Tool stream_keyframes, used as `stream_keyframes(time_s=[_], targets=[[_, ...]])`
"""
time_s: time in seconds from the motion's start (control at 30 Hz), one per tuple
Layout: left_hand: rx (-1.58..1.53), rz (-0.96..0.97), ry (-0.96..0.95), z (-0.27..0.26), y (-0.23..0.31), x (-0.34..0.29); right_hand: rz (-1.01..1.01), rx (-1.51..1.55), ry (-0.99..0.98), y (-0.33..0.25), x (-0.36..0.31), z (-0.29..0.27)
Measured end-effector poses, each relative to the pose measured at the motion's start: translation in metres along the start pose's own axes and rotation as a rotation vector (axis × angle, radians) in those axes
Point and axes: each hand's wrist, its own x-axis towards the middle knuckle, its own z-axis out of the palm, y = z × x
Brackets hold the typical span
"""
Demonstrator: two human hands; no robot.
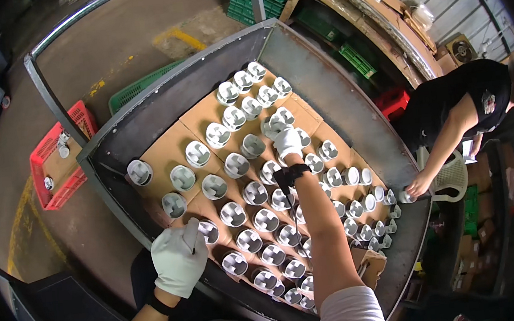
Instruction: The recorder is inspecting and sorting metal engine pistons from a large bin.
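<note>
Rows of round silver-grey metal pistons stand upright on brown cardboard inside a large dark metal bin. My right hand, in a white glove with a black strap at the wrist, reaches out to the far middle of the rows. Its fingers are closed round a piston, partly hidden by the glove. Near the bin's left front edge is my left hand, also gloved in white. Its fingers are curled closed, with a thin dark line showing at them; what they hold, if anything, I cannot make out. A piston stands just beside it.
The bin's metal rim rises around the rows. A co-worker's hand touches a piece at the right rim. Left on the floor are a red crate and a green crate. A torn cardboard piece lies at the near right.
</note>
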Motion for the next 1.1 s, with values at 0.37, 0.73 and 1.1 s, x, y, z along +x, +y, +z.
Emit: stream_keyframes(time_s=[0.37, 0.73, 1.1], targets=[[0.053, 0.063, 0.133, 0.013, -0.016, -0.010, -0.348, -0.409, -0.050, -0.137, -0.102, -0.043], [-0.048, -0.069, -0.116, 0.005, -0.015, -0.015, -0.318, -0.035, -0.275, -0.214, -0.204, -0.044], [-1.577, -0.200, -0.200, 0.005, 0.024, -0.003, -0.546, -0.166, -0.356, -0.251, -0.284, -0.028]])
